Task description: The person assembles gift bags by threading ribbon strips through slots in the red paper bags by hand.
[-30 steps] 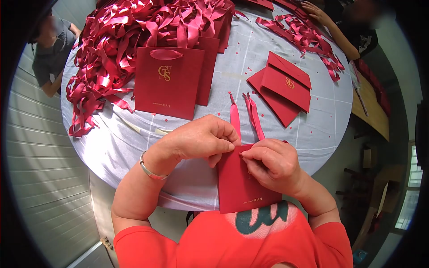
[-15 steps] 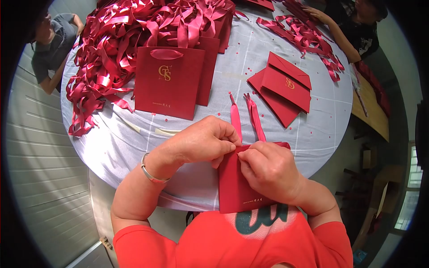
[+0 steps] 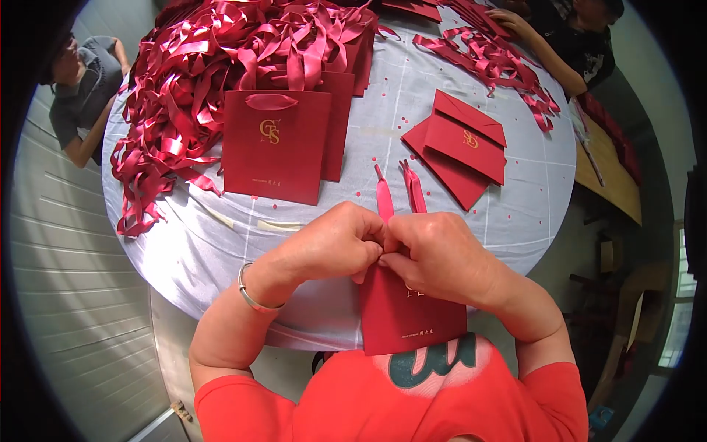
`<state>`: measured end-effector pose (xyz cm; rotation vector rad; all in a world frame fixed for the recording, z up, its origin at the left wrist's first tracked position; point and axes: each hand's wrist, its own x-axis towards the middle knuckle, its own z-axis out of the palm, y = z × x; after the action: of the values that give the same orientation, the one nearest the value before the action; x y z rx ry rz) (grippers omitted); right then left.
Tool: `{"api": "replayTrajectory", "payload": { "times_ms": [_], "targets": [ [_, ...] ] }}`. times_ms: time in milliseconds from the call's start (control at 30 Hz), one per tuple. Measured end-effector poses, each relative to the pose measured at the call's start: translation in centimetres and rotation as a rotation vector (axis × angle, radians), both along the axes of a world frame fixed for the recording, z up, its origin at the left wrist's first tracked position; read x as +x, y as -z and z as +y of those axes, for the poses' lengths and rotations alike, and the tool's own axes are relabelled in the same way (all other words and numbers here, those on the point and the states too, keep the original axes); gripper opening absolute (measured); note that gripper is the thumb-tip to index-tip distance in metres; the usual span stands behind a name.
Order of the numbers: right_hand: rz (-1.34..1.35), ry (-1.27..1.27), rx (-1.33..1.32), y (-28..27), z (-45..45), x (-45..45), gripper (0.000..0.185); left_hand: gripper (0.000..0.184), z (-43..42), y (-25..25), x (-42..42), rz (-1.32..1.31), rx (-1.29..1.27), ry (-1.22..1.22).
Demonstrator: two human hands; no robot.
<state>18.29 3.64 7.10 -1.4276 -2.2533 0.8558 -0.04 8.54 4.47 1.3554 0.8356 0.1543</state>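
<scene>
A red paper bag (image 3: 394, 317) with gold print lies flat at the table's near edge, against my red shirt. Two pink-red ribbon ends, the left one (image 3: 384, 197) and the right one (image 3: 414, 193), stick out beyond its top edge. My left hand (image 3: 342, 239), a metal bangle on its wrist, is closed on the bag's top left corner. Closed too, my right hand (image 3: 438, 254) pinches at the base of the left ribbon end. The fingertips of both hands meet there and hide the exact grip. My right hand covers part of the bag's logo.
Finished-looking red bags (image 3: 276, 158) stand at the left by a big heap of ribbons (image 3: 191, 96). Two folded bags (image 3: 464, 147) lie at the right, more ribbons (image 3: 493, 62) behind them. Two people sit at the round table (image 3: 515, 239), one each side.
My right hand has shifted left and up to meet my left hand's fingertips at the left ribbon end. More of the bag's front now shows. The view has shifted slightly.
</scene>
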Motion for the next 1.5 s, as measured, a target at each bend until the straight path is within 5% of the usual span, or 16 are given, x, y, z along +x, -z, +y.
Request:
{"api": "replayTrajectory", "payload": {
  "times_ms": [100,233,467,933,1233,1467,1500],
  "targets": [
    [0.001,-0.102,0.077,0.9,0.2,1.2,0.015,0.011,-0.5,0.3,0.2,0.029,0.134,0.043],
    [0.343,-0.07,-0.445,-0.2,2.9,3.8,0.018,0.012,-1.0,-0.8,0.5,0.078,0.104,-0.011],
    [0.079,-0.232,-0.638,-0.5,5.6,3.3,0.017,0.015,-2.0,-1.7,0.7,0.079,0.258,-0.072],
    [0.252,-0.175,-1.153,1.4,6.9,1.7,0.019,0.014,-3.2,-2.9,0.2,0.006,0.221,-0.125],
    [0.507,0.159,-0.905,2.1,4.7,1.6,0.028,0.012,-2.6,-1.6,0.0,0.016,0.373,-0.11],
    [0.487,0.162,-0.825,3.0,5.7,1.4,0.031,0.013,-2.1,-1.1,0.1,0.068,0.425,-0.098],
    [0.459,0.183,-0.769,2.6,6.0,1.4,0.031,0.014,-2.2,-1.5,0.1,0.042,0.286,-0.102]
  ]
}}
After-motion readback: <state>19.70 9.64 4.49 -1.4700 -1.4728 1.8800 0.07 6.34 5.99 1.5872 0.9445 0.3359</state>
